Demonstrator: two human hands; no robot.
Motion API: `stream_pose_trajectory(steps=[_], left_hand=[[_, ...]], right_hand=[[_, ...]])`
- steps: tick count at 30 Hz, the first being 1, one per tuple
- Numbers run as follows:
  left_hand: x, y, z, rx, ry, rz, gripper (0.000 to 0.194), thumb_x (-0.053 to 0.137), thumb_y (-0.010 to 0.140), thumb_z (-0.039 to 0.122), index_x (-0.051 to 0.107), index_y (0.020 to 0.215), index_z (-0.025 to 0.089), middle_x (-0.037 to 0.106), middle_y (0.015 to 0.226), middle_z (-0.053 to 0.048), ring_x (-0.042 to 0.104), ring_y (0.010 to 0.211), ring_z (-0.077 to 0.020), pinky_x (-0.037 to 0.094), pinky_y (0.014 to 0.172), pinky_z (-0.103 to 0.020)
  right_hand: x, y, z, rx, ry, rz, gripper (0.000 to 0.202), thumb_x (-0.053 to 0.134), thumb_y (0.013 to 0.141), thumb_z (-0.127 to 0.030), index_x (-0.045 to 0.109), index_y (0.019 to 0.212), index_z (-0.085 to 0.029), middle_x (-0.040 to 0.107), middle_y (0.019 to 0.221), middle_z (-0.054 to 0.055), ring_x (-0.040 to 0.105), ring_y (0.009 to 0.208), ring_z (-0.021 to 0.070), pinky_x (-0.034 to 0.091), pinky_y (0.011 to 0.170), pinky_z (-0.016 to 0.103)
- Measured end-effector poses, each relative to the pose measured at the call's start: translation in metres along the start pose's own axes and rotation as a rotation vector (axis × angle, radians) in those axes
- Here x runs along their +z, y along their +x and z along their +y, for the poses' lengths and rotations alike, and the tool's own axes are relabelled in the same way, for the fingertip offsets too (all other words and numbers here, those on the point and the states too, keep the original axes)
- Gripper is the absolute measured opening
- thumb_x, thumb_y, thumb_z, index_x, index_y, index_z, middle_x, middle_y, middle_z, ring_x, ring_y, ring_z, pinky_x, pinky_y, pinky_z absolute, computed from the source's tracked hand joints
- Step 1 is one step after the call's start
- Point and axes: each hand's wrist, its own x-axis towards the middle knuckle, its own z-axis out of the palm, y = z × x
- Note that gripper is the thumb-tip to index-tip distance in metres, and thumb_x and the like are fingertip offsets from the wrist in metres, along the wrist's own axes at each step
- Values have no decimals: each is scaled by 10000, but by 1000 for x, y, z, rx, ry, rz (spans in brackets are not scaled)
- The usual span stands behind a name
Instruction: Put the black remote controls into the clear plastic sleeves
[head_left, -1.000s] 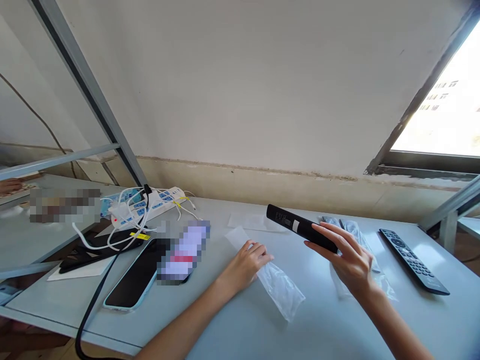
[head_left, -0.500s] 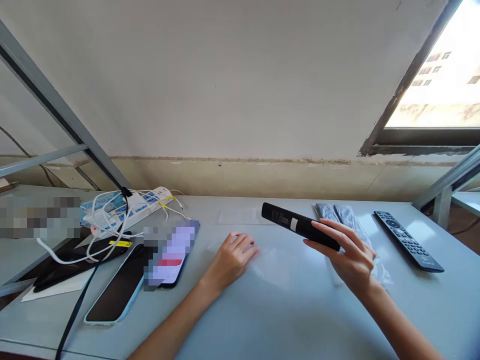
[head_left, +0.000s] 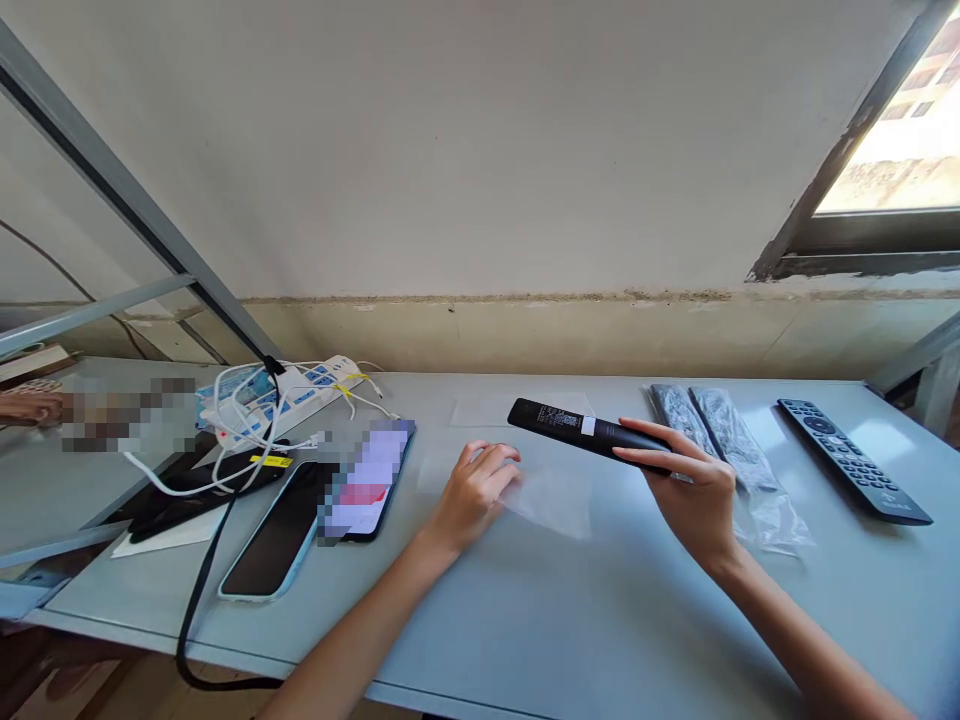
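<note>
My right hand [head_left: 694, 490] grips one end of a black remote control [head_left: 555, 420], its back with a printed label and a small white sticker turned to me. The remote is held tilted above the table, its far end pointing left. My left hand [head_left: 476, 490] rests low over the table with curled fingers, pinching the edge of a thin clear plastic bag [head_left: 559, 505]. Another clear sheet [head_left: 480, 410] lies flat behind it. Right of my right hand are two remotes wrapped in plastic [head_left: 724, 425] and a bare black remote [head_left: 844, 455], buttons up.
Two phones lie at left, one dark-screened [head_left: 274, 540] and one lit [head_left: 367, 490]. Behind them are a white power strip [head_left: 307, 400] with tangled cables and a black pouch [head_left: 180, 500]. Another person's hand [head_left: 34, 405] shows at far left. Metal frame bars [head_left: 142, 215] flank the table.
The view has shifted, showing more of the table's front edge. The remote in my right hand lies slightly flatter. My left hand's fingers have curled in at the clear plastic.
</note>
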Motion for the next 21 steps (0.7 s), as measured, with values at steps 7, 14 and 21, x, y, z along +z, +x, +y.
stream_pose_trajectory(steps=[7,14,21], left_hand=[[0,0,12,21,-118,-130,363,269,868,-32,546,988,169,670,914,-20,599,809,-113,401,743,-241],[3,-3,12,-32,38,-201,280,504,871,187,575,1138,231,642,965,-34,558,820,-170,365,760,-306],[7,-4,9,71,116,-148,246,462,874,79,625,996,217,645,961,-28,565,868,-153,355,779,-299]], right_hand=[[10,-1,-11,822,515,-55,418,766,574,-408,697,925,-193,565,485,-22,465,398,106,302,338,223],[4,10,-13,1191,768,-24,434,711,555,-360,657,953,-195,641,579,18,314,358,40,230,343,203],[5,10,-16,1203,857,-85,251,735,532,-355,593,646,-183,680,624,63,295,370,31,251,314,187]])
